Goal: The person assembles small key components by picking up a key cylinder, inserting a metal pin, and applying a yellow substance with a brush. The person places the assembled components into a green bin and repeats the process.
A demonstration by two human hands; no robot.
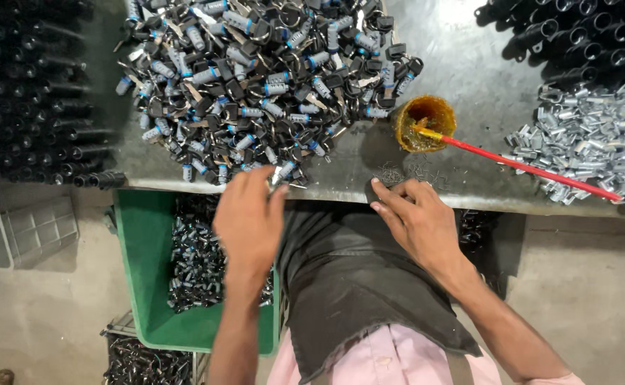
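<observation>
My left hand (249, 217) reaches to the near edge of a big pile of black-headed keys and small grey lock cylinders (255, 78) on the metal table (469, 64). Its fingertips pinch a small metal piece (278, 176) at the pile's edge. My right hand (416, 217) rests at the table's front edge, fingers curled over a small dark part (374, 190). Tiny metal pins (405, 172) lie scattered just beyond it.
A small orange cup of grease (425, 122) holds a red stick (526, 167). Shiny silver parts (590, 139) are heaped at right, black tubes (590, 36) behind them and more black tubes (27, 93) at left. A green crate (141, 271) of cylinders stands below the table.
</observation>
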